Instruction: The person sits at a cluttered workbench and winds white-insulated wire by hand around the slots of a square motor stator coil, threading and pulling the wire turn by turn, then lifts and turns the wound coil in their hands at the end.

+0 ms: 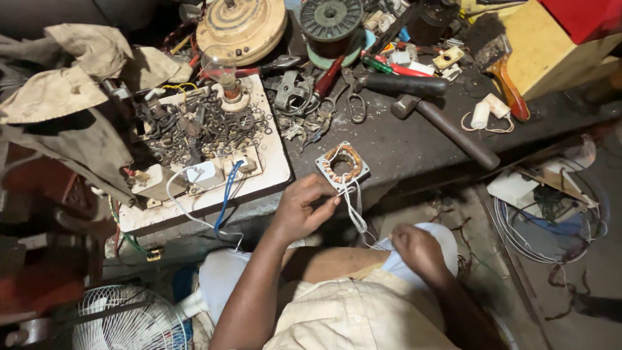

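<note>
A small square motor stator (343, 164) with copper windings lies at the front edge of the dark workbench (414, 146). White wires (355, 212) trail from it down toward my lap. My left hand (303, 209) pinches these wires just below the stator. Lower down, over my knee, my right hand (418, 249) is closed on the same wire bundle. My forearms and a pale checked shirt (350, 314) fill the bottom of the view.
A white board (275, 170) heaped with dark screws and washers sits left of the stator. A hammer (447, 128), pliers (389, 83), a wire spool (331, 23) and a cream motor housing (241, 27) crowd the bench. A fan grille (120, 321) stands bottom left; coiled wire (551, 220) lies at right.
</note>
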